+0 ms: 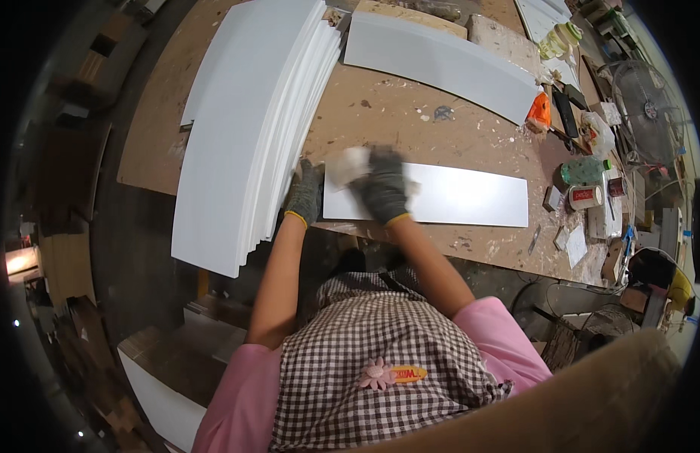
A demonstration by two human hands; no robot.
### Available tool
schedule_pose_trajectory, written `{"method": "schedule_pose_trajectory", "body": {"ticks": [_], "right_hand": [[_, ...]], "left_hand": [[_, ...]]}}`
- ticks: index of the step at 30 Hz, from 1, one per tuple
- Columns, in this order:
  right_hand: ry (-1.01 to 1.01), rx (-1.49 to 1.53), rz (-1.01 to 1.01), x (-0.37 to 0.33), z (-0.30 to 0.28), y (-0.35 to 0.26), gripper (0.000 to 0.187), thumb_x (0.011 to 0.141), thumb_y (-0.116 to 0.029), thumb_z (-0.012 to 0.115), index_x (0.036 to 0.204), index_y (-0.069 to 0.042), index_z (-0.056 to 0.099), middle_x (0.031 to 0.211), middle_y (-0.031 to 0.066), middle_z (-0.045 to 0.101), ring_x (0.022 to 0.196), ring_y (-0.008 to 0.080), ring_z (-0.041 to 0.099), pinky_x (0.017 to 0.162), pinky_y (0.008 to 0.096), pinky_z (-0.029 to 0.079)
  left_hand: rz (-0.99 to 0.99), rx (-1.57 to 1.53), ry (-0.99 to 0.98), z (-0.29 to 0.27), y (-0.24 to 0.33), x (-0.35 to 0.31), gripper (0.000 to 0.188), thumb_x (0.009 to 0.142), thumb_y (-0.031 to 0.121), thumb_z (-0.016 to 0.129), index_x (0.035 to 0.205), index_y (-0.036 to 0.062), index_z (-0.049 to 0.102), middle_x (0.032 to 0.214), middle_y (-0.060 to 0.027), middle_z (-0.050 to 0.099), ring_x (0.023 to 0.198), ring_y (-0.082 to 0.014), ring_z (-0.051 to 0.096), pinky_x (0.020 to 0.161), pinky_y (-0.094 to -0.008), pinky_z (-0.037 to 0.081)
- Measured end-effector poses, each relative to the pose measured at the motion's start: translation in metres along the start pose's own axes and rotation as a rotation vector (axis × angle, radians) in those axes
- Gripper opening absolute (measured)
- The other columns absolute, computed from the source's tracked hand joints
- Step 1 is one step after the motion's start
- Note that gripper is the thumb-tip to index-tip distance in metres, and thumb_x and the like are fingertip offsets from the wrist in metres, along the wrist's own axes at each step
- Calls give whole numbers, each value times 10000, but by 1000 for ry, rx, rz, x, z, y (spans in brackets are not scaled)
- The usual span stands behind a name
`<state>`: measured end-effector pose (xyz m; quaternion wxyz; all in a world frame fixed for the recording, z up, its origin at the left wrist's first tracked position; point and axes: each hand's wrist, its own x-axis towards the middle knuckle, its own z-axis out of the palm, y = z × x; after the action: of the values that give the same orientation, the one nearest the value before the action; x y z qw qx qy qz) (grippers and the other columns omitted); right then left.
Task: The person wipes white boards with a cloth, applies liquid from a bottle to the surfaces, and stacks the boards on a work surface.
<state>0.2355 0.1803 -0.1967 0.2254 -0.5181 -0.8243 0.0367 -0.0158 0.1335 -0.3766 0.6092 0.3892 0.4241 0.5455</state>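
A long white panel (470, 195) lies flat along the near edge of a stained brown worktable. At its left end is my left hand (306, 195), in a dark grey glove with a yellow cuff, fingers apart and stretched forward against the panel's end, between it and a tall stack of white panels (236, 128). My right hand (384, 185), gloved alike and smeared by motion, presses a whitish cloth (351, 167) over the panel's left part. The cloth's outline is blurred, and its fold under the palm is hidden.
Another pale panel (440, 64) lies across the table's far side. At right stand a green bottle (582, 171), a white tub (584, 198) and an orange packet (539, 112). A fan (646, 106) is beyond the right edge. A white sheet-like piece (165, 396) is low at left.
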Motion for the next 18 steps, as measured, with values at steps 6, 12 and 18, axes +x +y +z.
{"method": "schedule_pose_trajectory", "body": {"ticks": [6, 12, 18], "right_hand": [[-194, 253, -288, -34, -43, 1, 667, 829, -430, 604, 1326, -9, 465, 1373, 218, 441, 1271, 403, 396, 1107, 508, 242], [241, -160, 560, -76, -97, 297, 651, 874, -473, 586, 1274, 35, 508, 1210, 255, 567, 1128, 372, 529, 990, 406, 389], [612, 883, 806, -60, -135, 394, 427, 836, -326, 700, 1112, -29, 569, 1064, 84, 615, 853, 201, 600, 707, 302, 516]], "left_hand": [[-484, -550, 632, 39, 66, -17, 788, 861, 728, 396, 1245, 55, 539, 1061, -167, 636, 939, -287, 626, 853, -430, 510], [-190, 1633, 437, 146, 99, -28, 449, 923, 89, 405, 1372, 59, 409, 1032, -215, 634, 853, -342, 639, 730, -447, 513], [-22, 669, 783, 158, 118, -44, 443, 985, 247, 421, 1388, 64, 394, 1136, -188, 613, 928, -288, 626, 800, -415, 500]]}}
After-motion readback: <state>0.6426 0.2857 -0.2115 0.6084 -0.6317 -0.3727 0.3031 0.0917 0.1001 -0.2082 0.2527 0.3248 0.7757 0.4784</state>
